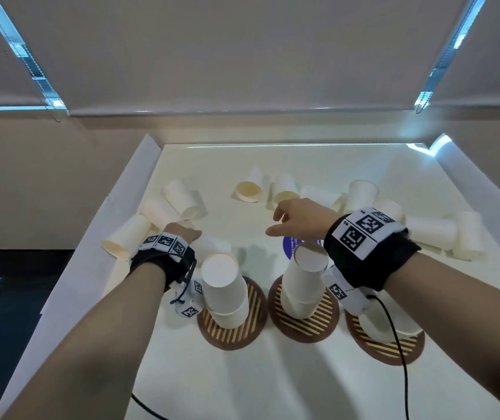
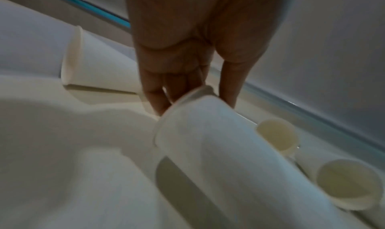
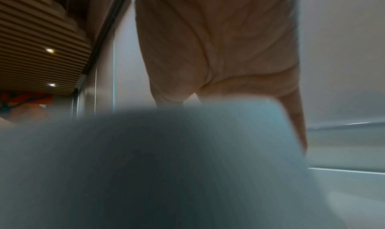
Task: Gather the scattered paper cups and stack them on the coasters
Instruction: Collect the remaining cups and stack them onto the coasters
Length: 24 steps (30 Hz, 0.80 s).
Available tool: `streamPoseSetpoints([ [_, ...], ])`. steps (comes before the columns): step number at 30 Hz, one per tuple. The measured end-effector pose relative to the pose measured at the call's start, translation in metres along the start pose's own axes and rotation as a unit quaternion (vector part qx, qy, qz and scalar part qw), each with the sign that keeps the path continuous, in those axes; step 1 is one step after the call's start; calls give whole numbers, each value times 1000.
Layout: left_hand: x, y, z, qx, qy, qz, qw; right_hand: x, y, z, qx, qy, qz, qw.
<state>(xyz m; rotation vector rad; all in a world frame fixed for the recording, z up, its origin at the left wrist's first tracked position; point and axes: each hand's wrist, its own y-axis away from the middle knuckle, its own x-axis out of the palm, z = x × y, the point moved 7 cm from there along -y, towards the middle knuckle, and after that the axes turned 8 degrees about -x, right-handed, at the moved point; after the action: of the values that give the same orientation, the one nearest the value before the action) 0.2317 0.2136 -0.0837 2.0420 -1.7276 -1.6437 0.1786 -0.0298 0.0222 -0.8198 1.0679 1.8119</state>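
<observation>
Three striped round coasters lie near the front: left coaster (image 1: 244, 334), middle coaster (image 1: 306, 327), right coaster (image 1: 388, 347). Each carries upside-down white paper cups: left stack (image 1: 226, 289), middle stack (image 1: 303, 283), and a right stack (image 1: 394, 324) half hidden by my right wrist. My left hand (image 1: 182, 234) (image 2: 193, 91) reaches past the left stack and pinches the rim of a paper cup (image 2: 218, 150) lying on its side. My right hand (image 1: 282, 222) (image 3: 218, 51) hovers beyond the middle stack with relaxed fingers, holding nothing.
Loose cups lie on their sides at the left (image 1: 179, 198) (image 1: 127, 237), the back middle (image 1: 248, 190) (image 1: 285, 189) and the right (image 1: 360, 194) (image 1: 433, 231). White raised walls (image 1: 139, 183) border the table. A purple sticker (image 1: 288, 247) and a black cable (image 1: 397, 353) are in view.
</observation>
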Motion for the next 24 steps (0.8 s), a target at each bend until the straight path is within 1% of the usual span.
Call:
streamPoseSetpoints([
  [3, -2, -8, -13, 13, 88, 51, 995, 2, -4, 1, 1, -32, -14, 999],
  [4, -3, -5, -22, 32, 116, 74, 990, 1, -5, 3, -5, -46, -24, 999],
  [7, -10, 24, -62, 116, 174, 145, 967, -1, -11, 15, -33, -86, -62, 994],
  [9, -13, 46, -86, 165, 175, 185, 953, -4, -15, 23, -46, -124, -94, 987],
  [11, -12, 62, -100, 193, 165, 221, 942, -7, -18, 30, -58, -143, -120, 981],
  [13, -7, 67, -104, 195, 158, 244, 937, -6, -20, 32, -62, -144, -123, 980],
  [15, -7, 63, -100, 185, 162, 241, 939, -6, -21, 31, -62, -151, -123, 979],
  [16, -10, 56, -95, 177, 165, 223, 944, -7, -21, 29, -62, -159, -127, 977],
  [17, -17, 46, -88, 173, 147, 178, 958, -9, -21, 27, -61, -167, -132, 975],
  [18, -29, 31, -80, 177, 101, 97, 974, -10, -21, 25, -60, -173, -137, 974],
  [19, -44, 18, -72, 181, 30, -5, 983, -11, -20, 23, -58, -177, -142, 972],
  [20, -57, 7, -62, 175, -42, -94, 979, -13, -20, 20, -55, -181, -147, 971],
  [21, -67, -5, -50, 157, -103, -155, 970, -13, -20, 18, -50, -186, -153, 969],
  [22, -73, -16, -38, 134, -160, -189, 960, -14, -20, 16, -44, -191, -158, 968],
  [23, -76, -26, -26, 110, -217, -202, 949, -15, -21, 15, -39, -198, -163, 966],
  [24, -77, -35, -14, 92, -263, -203, 939, -15, -22, 14, -35, -206, -167, 964],
])
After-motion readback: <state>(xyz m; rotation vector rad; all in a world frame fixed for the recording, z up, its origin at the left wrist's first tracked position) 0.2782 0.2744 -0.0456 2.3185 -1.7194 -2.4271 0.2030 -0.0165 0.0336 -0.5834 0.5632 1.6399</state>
